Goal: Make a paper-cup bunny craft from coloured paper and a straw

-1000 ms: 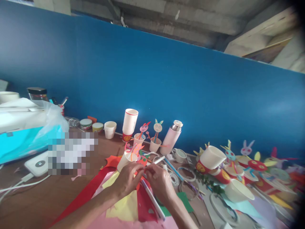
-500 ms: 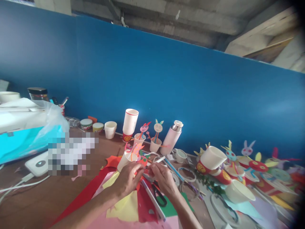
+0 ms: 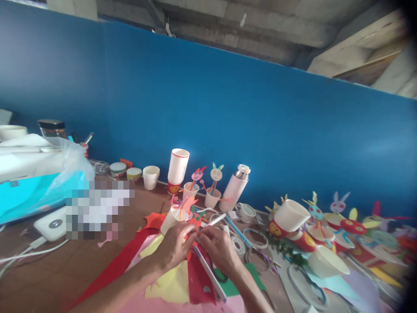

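Observation:
My left hand (image 3: 176,244) and my right hand (image 3: 219,248) meet fingertip to fingertip above the coloured paper. Both are closed in a pinch on a small orange-red paper piece (image 3: 190,235), mostly hidden by the fingers. Right behind them stands a white paper cup (image 3: 170,220) with an orange paper figure (image 3: 189,203) in it. A white pen-like stick (image 3: 210,274) lies below the hands. The black scissor handle (image 3: 221,275) beside it is largely covered by my right hand. Yellow (image 3: 169,280), red (image 3: 199,282) and green (image 3: 241,280) paper sheets lie underneath.
Along the blue partition (image 3: 228,104) stand a cup stack (image 3: 178,167), two cups with paper figures and a pink thermos (image 3: 233,189). Tape rolls (image 3: 256,238) lie to the right, near several decorated cups (image 3: 321,234). At left are a power bank (image 3: 52,224) and a plastic bag (image 3: 76,161).
My right hand has shifted slightly left and its fingers have come closer to my left fingertips. It now covers more of the scissors. My left hand has barely moved.

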The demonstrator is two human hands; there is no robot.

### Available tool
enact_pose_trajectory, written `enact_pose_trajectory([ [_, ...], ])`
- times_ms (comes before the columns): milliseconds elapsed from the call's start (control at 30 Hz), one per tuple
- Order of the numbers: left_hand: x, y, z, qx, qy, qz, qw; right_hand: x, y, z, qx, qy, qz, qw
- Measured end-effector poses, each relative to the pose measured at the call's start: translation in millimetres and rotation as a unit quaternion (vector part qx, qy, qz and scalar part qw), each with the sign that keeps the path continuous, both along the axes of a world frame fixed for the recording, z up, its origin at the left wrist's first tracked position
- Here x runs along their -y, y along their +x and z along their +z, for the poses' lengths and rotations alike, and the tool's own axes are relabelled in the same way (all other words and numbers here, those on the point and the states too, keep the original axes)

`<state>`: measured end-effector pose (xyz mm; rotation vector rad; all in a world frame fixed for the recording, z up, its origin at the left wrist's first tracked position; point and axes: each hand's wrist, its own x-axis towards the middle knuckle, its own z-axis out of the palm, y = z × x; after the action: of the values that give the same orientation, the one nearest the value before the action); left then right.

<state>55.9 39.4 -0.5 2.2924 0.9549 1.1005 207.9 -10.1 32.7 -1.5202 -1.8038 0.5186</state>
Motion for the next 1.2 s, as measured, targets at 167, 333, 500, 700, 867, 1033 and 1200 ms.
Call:
enact_pose_trajectory([
  [167, 1, -1, 2.6, -0.012, 0.008, -0.001, 1.000, 0, 0, -1.2, -0.008, 0.001, 0.000, 1.000],
  [333, 3, -3, 6.7, -0.029, 0.002, -0.002, 1.000, -2, -1, -4.5, -0.003, 0.010, -0.010, 1.000],
  [500, 3, -2, 4.8, -0.021, 0.006, -0.005, 1.000, -2, -2, -5.7, -0.003, 0.014, -0.016, 1.000],
  [700, 1, -1, 0.3, 0.002, 0.013, -0.003, 1.000, -1, -3, -3.8, -0.010, 0.010, -0.020, 1.000],
  [867, 2, 1, 1.0, 0.030, 0.065, -0.008, 0.997, -1, -3, -1.0, 0.001, 0.007, -0.026, 1.000],
  [1033, 8, -2, 11.1, 0.043, 0.119, -0.017, 0.992, -2, -1, -1.8, 0.008, 0.018, -0.030, 0.999],
  [1200, 4, -18, 36.1, 0.087, 0.095, 0.009, 0.992, -2, 4, -3.4, 0.000, 0.019, -0.037, 0.999],
])
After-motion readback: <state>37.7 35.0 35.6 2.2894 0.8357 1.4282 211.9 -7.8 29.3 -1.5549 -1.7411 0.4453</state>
